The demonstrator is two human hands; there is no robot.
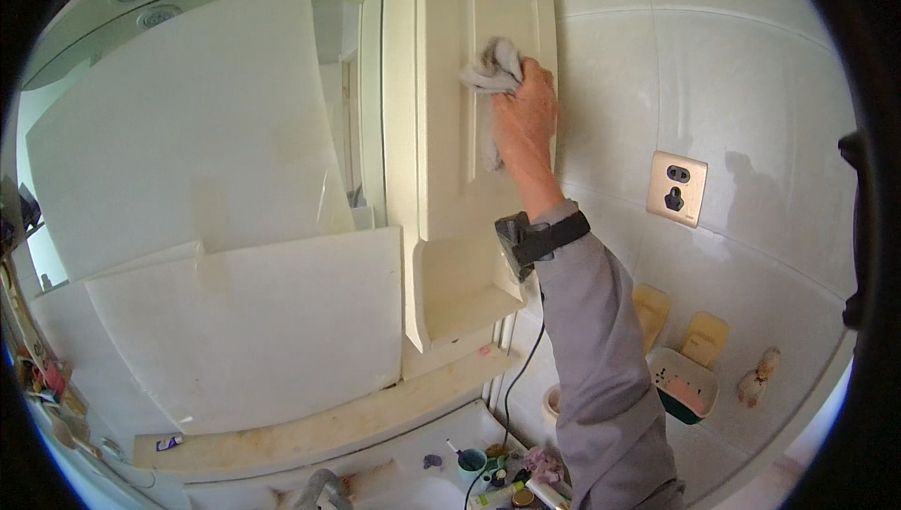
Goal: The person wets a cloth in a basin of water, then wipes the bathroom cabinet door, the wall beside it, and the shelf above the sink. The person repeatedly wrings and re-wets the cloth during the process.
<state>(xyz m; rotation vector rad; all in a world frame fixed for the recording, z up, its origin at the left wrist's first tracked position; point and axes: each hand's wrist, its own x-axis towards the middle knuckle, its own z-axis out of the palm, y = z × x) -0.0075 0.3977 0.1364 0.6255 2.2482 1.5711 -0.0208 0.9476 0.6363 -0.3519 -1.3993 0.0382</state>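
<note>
My right hand (529,109) grips a crumpled grey-white cloth (496,66) and holds it against the panelled door of a cream wall cabinet (447,144). Part of the cloth hangs below the hand, along the door. A grey sleeve covers the arm, and a black strap with a dark device is fastened round the wrist. Left of the cabinet, a mirror (338,31) is largely covered by white sheets (190,130). My left hand is out of view.
An open shelf (471,313) forms the cabinet's bottom. Beneath runs a stained ledge (317,415), with a faucet (324,489), a cup (471,464) and several toiletries around the sink. A wall socket (677,188) and a soap holder (684,383) are at right; a black cable hangs down.
</note>
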